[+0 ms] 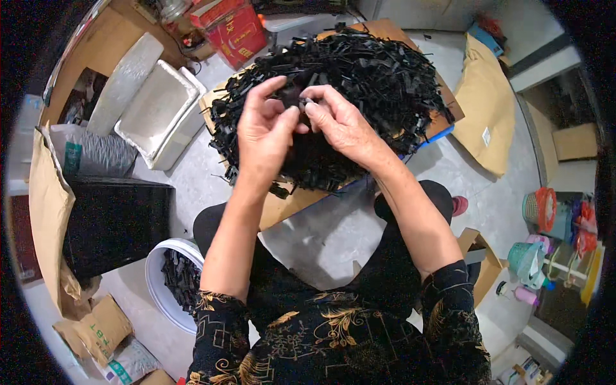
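A wide heap of short black strips (pixel 378 77) lies on a cardboard-covered surface (pixel 282 210) in front of me. Both hands are raised close together over the heap's near middle. My right hand (pixel 340 125) pinches a small dark piece (pixel 304 101) between thumb and index finger; its exact shape is too small to tell. Beside it, my left hand (pixel 266 131) has its index finger lifted and the thumb and other fingers curled together. What these fingers hold, if anything, is hidden.
A white bucket (pixel 153 277) with black pieces inside stands by my left leg. Farther left are a white foam box (pixel 168 138) and a black box (pixel 122 221). A brown paper sack (pixel 487 109) lies at the right, above some small baskets (pixel 527 263). A red carton (pixel 237 38) stands behind.
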A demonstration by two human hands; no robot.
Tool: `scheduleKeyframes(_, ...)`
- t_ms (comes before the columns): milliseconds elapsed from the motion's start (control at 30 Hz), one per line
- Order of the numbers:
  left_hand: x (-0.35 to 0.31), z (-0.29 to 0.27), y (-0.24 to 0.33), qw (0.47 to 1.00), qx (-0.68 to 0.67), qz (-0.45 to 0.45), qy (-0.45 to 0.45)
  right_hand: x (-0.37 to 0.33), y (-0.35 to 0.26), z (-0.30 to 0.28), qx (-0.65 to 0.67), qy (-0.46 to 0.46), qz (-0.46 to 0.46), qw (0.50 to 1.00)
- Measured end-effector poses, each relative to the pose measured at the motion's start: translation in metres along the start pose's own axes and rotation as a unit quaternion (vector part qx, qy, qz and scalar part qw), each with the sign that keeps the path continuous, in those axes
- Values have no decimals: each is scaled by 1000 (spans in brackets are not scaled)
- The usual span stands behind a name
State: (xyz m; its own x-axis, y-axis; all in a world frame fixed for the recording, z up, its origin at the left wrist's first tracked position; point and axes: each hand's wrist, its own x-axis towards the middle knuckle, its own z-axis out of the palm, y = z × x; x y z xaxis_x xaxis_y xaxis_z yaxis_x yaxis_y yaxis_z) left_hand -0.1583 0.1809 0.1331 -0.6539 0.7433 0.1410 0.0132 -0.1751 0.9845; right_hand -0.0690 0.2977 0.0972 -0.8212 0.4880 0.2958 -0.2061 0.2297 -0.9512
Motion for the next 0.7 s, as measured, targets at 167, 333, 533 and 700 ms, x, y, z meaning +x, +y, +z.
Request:
scheduleKeyframes(167,2,-16,-7,986,-143,-82,-31,-7,-23,-11,93,-19,68,993)
scheduleKeyframes(333,4,-19,-12,950,-262,-138,-100,-8,-33,-19,209,-61,156,963)
scheduleKeyframes(533,-1,-15,-4,943,-239,-163,-166,-7,-27,-21,271,-107,195,936)
scheduleKeyframes(700,-2,-14,0,963,-146,-152,-169,-6,-29,-23,228,-101,202,947)
